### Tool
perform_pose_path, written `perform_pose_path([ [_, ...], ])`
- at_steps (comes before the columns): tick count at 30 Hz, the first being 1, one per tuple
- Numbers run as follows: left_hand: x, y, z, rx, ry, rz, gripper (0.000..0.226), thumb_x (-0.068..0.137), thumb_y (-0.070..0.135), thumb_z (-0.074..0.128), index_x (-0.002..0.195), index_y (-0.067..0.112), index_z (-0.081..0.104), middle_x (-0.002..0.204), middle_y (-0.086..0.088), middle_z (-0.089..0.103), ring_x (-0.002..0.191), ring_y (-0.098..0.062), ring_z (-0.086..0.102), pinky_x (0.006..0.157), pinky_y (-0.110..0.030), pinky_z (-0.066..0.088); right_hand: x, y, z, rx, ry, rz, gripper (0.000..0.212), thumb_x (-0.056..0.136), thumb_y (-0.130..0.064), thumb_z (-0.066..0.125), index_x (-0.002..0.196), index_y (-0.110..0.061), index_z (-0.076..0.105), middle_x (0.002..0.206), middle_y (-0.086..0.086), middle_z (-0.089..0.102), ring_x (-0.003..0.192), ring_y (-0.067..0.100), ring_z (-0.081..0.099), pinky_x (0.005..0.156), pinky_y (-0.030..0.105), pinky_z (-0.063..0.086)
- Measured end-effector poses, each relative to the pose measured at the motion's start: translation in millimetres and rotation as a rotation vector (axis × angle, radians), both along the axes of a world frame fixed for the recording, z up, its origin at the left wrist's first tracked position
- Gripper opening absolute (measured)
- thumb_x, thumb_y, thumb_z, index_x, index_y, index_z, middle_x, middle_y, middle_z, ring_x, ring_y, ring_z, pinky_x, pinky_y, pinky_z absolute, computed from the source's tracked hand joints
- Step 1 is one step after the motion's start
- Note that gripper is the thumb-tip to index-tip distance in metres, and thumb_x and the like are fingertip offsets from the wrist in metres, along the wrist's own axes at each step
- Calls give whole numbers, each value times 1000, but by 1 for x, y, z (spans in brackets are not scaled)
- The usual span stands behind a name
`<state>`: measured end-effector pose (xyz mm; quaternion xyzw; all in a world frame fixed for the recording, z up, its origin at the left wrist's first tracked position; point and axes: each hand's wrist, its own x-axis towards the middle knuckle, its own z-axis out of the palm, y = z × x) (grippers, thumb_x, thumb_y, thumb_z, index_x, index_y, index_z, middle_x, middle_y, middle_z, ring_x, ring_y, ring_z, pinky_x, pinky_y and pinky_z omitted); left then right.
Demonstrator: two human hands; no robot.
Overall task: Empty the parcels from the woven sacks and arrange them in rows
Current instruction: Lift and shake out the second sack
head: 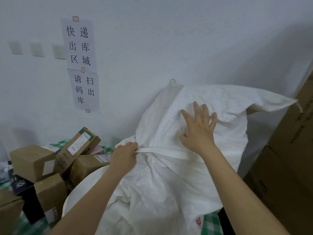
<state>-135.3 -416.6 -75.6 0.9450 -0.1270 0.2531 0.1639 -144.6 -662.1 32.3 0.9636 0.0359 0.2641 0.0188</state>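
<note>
The woven sack (169, 175) looks soft, bulky and heavy. Left hand (123, 158) pinches its tie strap (162, 152); right hand (199, 129) presses spread fingers (196, 109) above, best gripped at the cinched neck

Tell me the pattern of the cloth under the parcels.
Green and white check cloth, clearest in the head view.

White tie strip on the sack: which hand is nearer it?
Left. The left hand pinches the tie strip at its end; the right hand rests spread on the sack just above.

White sack (186, 175) (green-checked cloth (210, 223))
</note>
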Motion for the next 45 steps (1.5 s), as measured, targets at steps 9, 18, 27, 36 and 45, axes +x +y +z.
perform_pose_path([
  [9,3,0,-6,-1,11,39,9,91,13,51,83,11,54,81,-6,58,69,-29,55,62,-29,31,35,-3,-19,-32,-221,-52,37,66,-13,84,100,-11,70,126,16,59,124,38,50,105,59,35],
  [18,-3,1,-2,-18,58,43,7,91,10,51,86,7,55,86,-9,57,74,-33,57,58,-30,27,43,5,4,249,-13,-306,116,81,-55,67,151,-18,-18,157,26,-5,146,42,0,116,55,4],
  [27,-5,0,-3,3,97,41,7,91,11,49,85,12,52,87,-7,56,76,-30,57,52,-24,22,47,-11,1,23,-166,-306,41,88,-23,66,122,-13,45,109,7,51,105,25,47,99,42,30],
  [36,-10,4,1,10,181,43,18,91,26,40,85,11,48,86,-6,48,74,-28,51,62,-30,27,25,9,21,644,-330,-4,12,99,-16,45,101,-10,56,100,5,55,103,27,49,100,43,24],
  [45,-6,-4,93,10,659,-62,26,95,11,35,74,11,50,89,-13,55,81,-23,51,73,-32,38,13,18,56,1425,-300,99,28,96,-15,39,69,-21,38,67,-9,40,67,13,41,72,31,34],
])
